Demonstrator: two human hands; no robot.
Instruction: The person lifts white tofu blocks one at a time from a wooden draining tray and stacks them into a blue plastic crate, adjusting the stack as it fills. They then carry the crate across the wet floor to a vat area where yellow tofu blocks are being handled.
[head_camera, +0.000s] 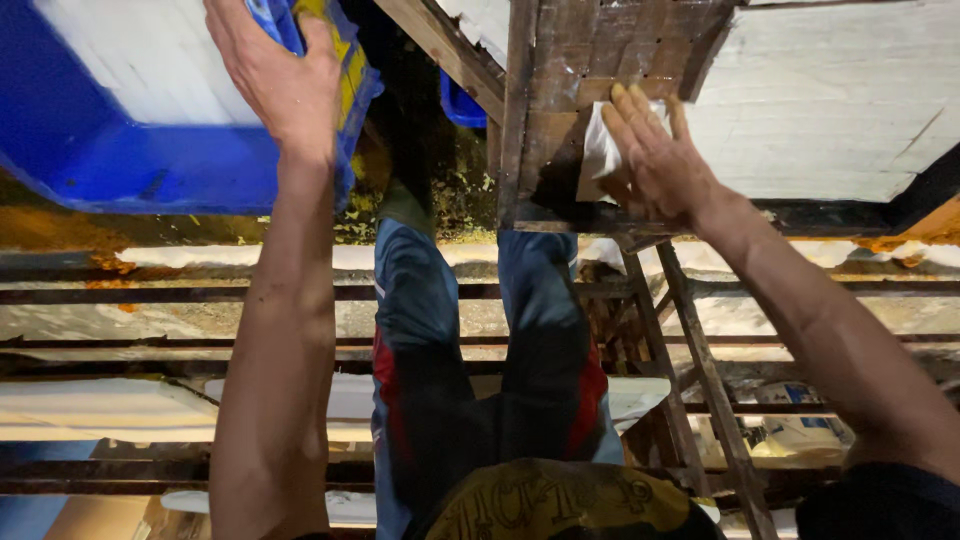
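Cloth (598, 150) lies pressed under the flat, open right hand (655, 160); left hand (280, 80) grips a blue crate (120, 150).

Bare forearms are seen, with a dark sleeve (880, 500) at the right arm. Blue trousers with red side panels (480, 340) are worn, and a dark shirt with yellow print (560, 505).

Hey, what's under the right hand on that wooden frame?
A white cloth lies under the right hand, pressed against the dark wooden frame. Only the cloth's left part shows; the palm and fingers cover the rest, so its full shape cannot be seen.
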